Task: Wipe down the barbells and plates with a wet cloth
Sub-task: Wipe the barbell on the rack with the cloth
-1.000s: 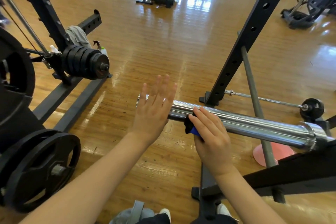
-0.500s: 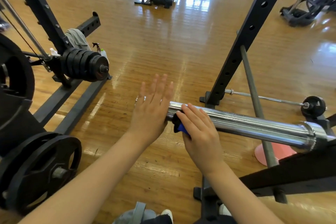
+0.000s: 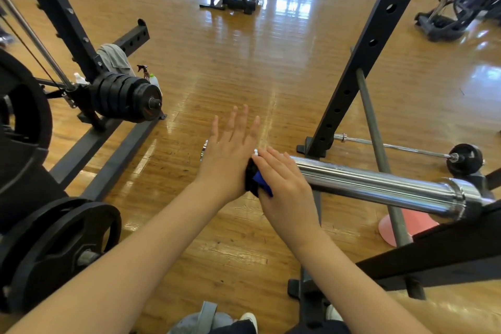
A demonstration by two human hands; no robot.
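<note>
- Head view: our right hand (image 3: 284, 187) presses a dark blue cloth (image 3: 256, 180) onto the chrome barbell sleeve (image 3: 374, 184) near its free end, fingers curled over it; our left hand (image 3: 229, 156) lies flat and open across the sleeve's tip; black plates (image 3: 124, 96) hang on the rack at left.

Bare floor (image 3: 244, 68) open ahead of barbell sleeve (image 3: 366, 184). Rack upright (image 3: 360, 62) blocks right, stacked plates (image 3: 127, 97) left, rack base beam (image 3: 119, 160) low-left.

Pink cone (image 3: 417, 228), spray bottle (image 3: 151, 78), grey towel (image 3: 112, 58) on rack.
</note>
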